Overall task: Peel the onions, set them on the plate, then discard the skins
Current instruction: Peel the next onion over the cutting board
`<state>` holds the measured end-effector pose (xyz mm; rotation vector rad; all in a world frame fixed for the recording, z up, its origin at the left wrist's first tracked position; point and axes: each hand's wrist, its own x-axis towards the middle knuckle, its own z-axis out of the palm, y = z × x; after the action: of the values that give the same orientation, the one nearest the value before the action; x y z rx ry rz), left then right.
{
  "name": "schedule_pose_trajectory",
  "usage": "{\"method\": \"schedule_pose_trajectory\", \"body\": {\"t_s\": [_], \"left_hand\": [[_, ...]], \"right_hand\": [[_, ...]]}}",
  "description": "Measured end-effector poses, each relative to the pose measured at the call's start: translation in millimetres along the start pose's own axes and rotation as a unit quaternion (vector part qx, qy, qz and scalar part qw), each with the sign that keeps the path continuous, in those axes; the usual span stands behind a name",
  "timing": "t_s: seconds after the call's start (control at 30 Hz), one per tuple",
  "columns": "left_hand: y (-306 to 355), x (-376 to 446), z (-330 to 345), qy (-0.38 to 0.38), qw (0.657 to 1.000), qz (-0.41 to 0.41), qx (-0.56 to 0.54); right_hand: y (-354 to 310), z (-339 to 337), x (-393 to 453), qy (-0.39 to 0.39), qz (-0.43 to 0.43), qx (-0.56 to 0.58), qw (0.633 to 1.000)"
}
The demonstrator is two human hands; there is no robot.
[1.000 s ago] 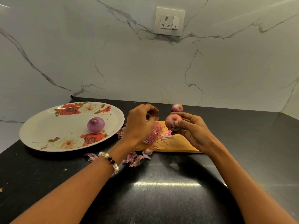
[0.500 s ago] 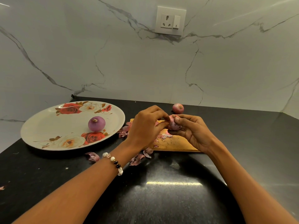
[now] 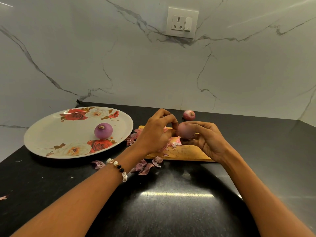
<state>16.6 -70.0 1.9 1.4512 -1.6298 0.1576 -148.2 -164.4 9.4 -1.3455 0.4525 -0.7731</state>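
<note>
My right hand (image 3: 207,140) holds a pinkish onion (image 3: 185,132) above the wooden cutting board (image 3: 184,153), fingers curled around it. My left hand (image 3: 156,132) is at the onion's left side, fingertips pinching at its skin. A peeled purple onion (image 3: 103,130) sits on the floral plate (image 3: 51,134) at the left. Another unpeeled onion (image 3: 189,115) lies on the counter behind the board. Loose onion skins (image 3: 145,166) lie on the board and the counter in front of it.
The black counter (image 3: 171,202) runs to a marble wall with a socket (image 3: 182,22). One skin piece (image 3: 97,164) lies near the plate's front edge, another scrap (image 3: 3,197) at the far left edge.
My left hand moved right from over the skins to the onion and now picks at its skin. The right hand turned the onion slightly.
</note>
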Motion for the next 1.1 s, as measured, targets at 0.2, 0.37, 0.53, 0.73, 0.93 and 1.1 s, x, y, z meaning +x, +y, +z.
{"method": "schedule_pose_trajectory", "body": {"t_s": [0.2,0.37,0.53,0.73,0.93,1.1], "left_hand": [[5.9,2.0,-6.3,0.016,0.989,-0.102,-0.109],[3.0,2.1,-9.7,0.026,0.984,-0.141,-0.105],[3.0,-1.3,-3.8,0.017,0.996,-0.074,-0.039],[12.3,-5.1,9.8,0.07,0.997,0.016,0.008],[8.7,-4.6,13.0,0.102,0.994,0.017,0.04],[5.6,-4.4,12.4,0.086,0.996,0.016,0.032]], "right_hand": [[-1.0,-2.3,2.4,0.037,-0.001,0.021,0.999],[-0.7,-4.3,2.8,0.073,0.009,-0.001,0.997],[0.2,-3.7,3.1,0.097,0.003,-0.04,0.994],[1.1,0.1,2.3,0.09,-0.007,-0.011,0.996],[2.7,10.9,0.4,0.062,0.024,0.052,0.996],[0.1,14.5,-1.7,0.069,0.033,0.073,0.994]]}}
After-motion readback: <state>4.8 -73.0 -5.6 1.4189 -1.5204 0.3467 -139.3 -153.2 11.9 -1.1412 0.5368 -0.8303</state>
